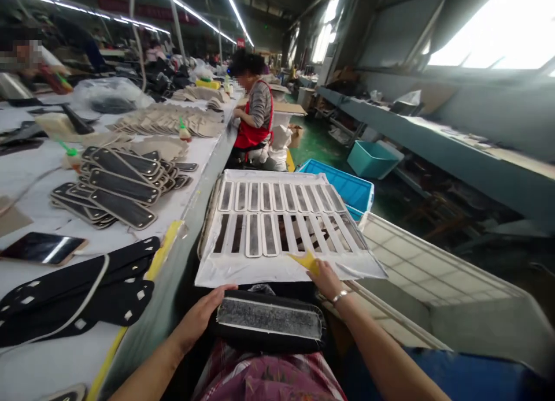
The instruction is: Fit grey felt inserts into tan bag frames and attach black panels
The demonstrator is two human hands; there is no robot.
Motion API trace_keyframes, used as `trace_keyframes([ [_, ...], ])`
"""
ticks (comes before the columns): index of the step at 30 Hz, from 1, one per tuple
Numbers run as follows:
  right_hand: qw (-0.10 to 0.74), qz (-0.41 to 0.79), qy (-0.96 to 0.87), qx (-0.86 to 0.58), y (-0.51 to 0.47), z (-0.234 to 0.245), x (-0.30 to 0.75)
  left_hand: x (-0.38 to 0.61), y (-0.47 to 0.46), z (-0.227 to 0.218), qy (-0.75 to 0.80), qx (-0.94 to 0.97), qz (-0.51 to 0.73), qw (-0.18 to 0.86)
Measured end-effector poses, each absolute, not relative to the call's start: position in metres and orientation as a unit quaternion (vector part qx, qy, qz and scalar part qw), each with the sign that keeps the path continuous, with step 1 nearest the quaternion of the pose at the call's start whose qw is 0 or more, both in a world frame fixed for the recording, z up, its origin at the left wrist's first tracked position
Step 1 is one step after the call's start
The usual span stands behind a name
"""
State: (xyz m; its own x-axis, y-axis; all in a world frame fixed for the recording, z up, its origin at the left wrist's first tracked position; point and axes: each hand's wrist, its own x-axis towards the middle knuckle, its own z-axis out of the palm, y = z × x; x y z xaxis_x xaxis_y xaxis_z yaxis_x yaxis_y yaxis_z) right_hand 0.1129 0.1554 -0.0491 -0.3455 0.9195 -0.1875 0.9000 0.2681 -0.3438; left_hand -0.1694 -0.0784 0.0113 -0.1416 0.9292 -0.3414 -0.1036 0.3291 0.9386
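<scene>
A black padded piece (314, 344) lies across my lap, with a frayed grey strip (269, 319) along its top. My left hand (202, 314) grips its left end, the thumb side along the far edge; some fingers are hidden. In my right hand (326, 279) is a flat yellow piece (306, 261), pinched over the near edge of a white slotted board (260, 271). Dark strips with pale borders fill the board's far row. In the near row, two such strips (254, 236) sit side by side, and dark gaps show among the other slots.
Left, a white-topped table (173, 181) bears stacked dark strips (124, 184), a phone (43, 248) and black fabric pieces (78, 294). A white crate (407, 245) and blue bin (338, 184) stand right. Beyond the board sits a person in a red apron (255, 123).
</scene>
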Motion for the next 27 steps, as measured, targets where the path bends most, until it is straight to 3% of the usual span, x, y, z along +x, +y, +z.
trace_keyframes([
  [9,-0.012,0.223,-0.815,-0.534,0.174,-0.093,0.115,-0.158,-0.077,0.001,0.715,0.407,0.383,0.421],
  [16,0.074,0.301,-0.779,-0.545,0.168,-0.08,0.126,-0.165,-0.085,-0.016,0.736,0.566,0.276,0.25],
  [22,0.134,0.496,-0.704,-0.49,0.102,-0.046,0.157,-0.166,-0.07,-0.011,0.566,0.82,0.089,0.003],
  [27,0.195,0.687,-0.577,-0.397,0.034,-0.036,0.169,-0.138,-0.053,0.001,0.518,0.854,0.042,-0.027],
])
